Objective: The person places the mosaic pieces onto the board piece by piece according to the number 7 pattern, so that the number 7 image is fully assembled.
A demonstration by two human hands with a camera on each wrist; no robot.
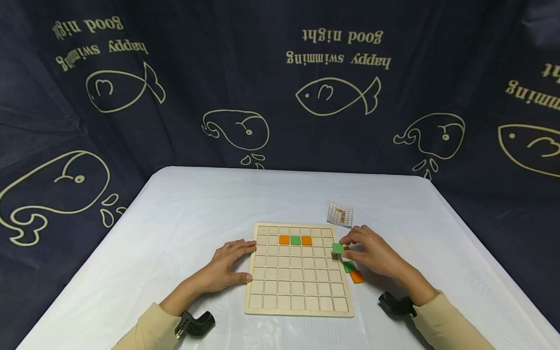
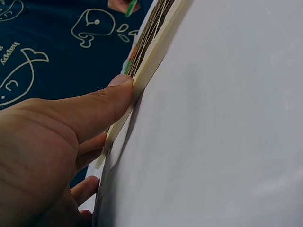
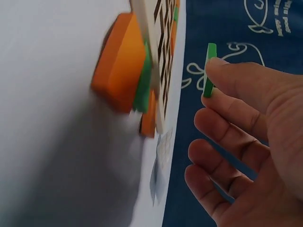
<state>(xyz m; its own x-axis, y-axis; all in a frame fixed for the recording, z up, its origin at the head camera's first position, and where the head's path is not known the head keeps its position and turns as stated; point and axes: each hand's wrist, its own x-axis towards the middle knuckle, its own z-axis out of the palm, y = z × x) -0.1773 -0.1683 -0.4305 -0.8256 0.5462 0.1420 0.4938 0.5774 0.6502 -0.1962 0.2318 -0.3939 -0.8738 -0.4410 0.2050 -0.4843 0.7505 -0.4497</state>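
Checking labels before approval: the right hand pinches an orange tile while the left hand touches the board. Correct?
The colour is wrong: the right hand pinches a green tile, as the head view shows; the left hand does touch the board.

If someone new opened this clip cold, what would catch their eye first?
Probably the dark blue curtain behind the white table, with its pale fish and whale drawings and upside-down lettering. Next, the short orange-green-orange row of tiles near the far edge of the pale gridded board. Then the green tile that the right hand pinches by the board's right edge.
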